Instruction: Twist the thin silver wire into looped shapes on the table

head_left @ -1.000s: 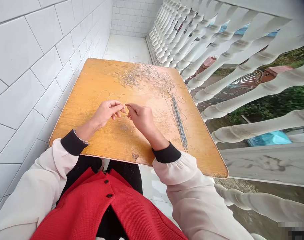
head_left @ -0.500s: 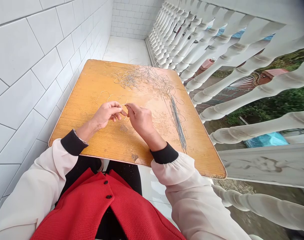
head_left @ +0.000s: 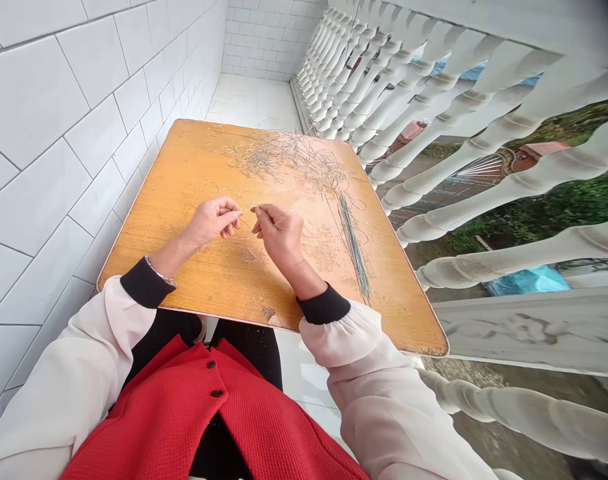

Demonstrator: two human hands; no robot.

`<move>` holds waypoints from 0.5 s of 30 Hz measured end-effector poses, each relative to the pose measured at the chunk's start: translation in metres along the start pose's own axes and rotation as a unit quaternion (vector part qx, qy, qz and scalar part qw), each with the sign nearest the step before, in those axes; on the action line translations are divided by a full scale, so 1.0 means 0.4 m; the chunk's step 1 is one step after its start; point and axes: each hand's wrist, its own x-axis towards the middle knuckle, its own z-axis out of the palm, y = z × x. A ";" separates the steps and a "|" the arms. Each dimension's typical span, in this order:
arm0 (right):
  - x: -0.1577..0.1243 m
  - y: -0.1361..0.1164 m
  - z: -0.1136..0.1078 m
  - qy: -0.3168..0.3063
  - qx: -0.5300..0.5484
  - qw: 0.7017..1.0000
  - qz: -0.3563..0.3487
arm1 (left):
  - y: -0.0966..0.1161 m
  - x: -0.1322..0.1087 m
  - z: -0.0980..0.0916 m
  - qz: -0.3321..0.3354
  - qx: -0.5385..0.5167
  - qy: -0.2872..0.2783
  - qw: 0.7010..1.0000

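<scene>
Tangled wire heap and straight wire bundle
The heap is thin, silver and much curled, at far side of the wooden table; the bundle lies slanted, its wires close together, and loose wire loops are near.

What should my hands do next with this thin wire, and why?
Probably move your right hand slightly toward your left hand and pinch the thin wire loop between them. The loop lies right by your left hand's fingertips, and a small gap still separates the two hands.
</scene>
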 end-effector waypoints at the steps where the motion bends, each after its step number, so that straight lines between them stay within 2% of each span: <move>1: 0.002 0.003 0.002 -0.003 0.017 1.000 0.011 | -0.002 0.002 -0.001 0.001 0.006 0.009 1.000; 4: 0.008 0.013 0.004 -0.003 0.032 0.999 0.018 | -0.004 0.003 -0.004 0.004 0.016 0.021 1.000; 9: 0.013 0.019 0.001 -0.004 -0.002 1.000 0.003 | -0.006 0.003 -0.003 0.004 0.014 0.016 1.000; 15: 0.013 0.005 0.006 0.037 -0.011 0.999 0.012 | -0.012 0.006 -0.006 -0.005 0.001 0.018 1.000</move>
